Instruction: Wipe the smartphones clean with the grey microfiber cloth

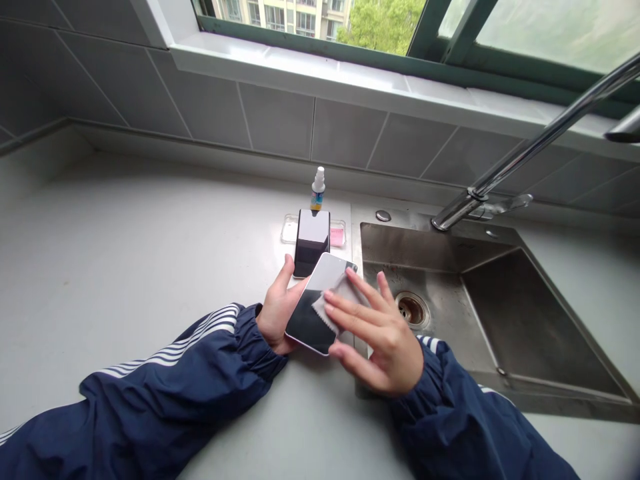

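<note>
My left hand (278, 308) grips a dark-screened smartphone (309, 313) from below, holding it tilted above the counter edge beside the sink. My right hand (376, 330) lies on the screen with its fingers stretched out, pressing a small grey cloth (327, 308) flat against the glass. A second phone (311, 241) with a glossy black screen lies flat on the counter just behind the held one. A small white spray bottle (317, 189) stands upright behind it.
A clear shallow tray (289, 229) holding something pink (337, 237) sits under the far end of the second phone. A steel sink (500, 313) with its drain (411, 309) is at the right, a long tap (525, 150) reaching over it. Pale counter (125, 267) spreads left.
</note>
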Demonstrator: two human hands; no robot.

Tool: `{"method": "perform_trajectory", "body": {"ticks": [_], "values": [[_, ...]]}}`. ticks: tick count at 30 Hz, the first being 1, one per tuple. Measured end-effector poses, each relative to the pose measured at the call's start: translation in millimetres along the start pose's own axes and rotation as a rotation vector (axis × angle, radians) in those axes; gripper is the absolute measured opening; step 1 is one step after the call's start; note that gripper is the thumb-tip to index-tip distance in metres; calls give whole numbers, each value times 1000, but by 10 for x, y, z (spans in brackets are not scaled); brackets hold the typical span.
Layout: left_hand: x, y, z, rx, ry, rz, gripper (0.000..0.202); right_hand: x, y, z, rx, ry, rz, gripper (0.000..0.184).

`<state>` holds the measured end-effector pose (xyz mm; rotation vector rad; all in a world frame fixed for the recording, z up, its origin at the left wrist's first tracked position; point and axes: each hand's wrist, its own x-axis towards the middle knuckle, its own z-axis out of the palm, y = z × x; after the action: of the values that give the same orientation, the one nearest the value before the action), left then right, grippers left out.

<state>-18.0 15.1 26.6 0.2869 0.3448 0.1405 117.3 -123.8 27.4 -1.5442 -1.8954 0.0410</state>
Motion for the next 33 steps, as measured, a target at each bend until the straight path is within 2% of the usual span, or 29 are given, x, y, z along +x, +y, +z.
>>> {"method": "perform_trajectory", "body": {"ticks": [3, 7, 11, 15, 19, 21, 25, 30, 33], "values": [[6, -5, -3, 14, 18, 8, 87, 6, -19, 7, 13, -104, -126, 51], [22, -5, -24, 33, 16, 22, 84, -2, -42, 48, -111, -91, -14, 52], [29, 1, -25, 39, 41, 5, 88, -19, -80, 86, -63, -168, -184, 60], [20, -5, -8, 41, 71, 6, 88, -20, -95, 64, -81, -92, -149, 50], [15, -20, 10, 71, 99, 42, 85, -24, -97, 69, -15, -53, -212, 43], [21, -31, 21, 71, 94, 56, 85, -23, -88, 85, -36, -86, -190, 45], [30, -62, 37, 66, 50, 61, 83, -9, -72, 92, -182, -141, -30, 56], [13, -79, 9, 95, 111, 60, 87, -12, -117, 102, -126, -194, -135, 65], [6, -67, -7, 66, 74, 65, 88, -14, -131, 93, -152, -179, -78, 61]]}}
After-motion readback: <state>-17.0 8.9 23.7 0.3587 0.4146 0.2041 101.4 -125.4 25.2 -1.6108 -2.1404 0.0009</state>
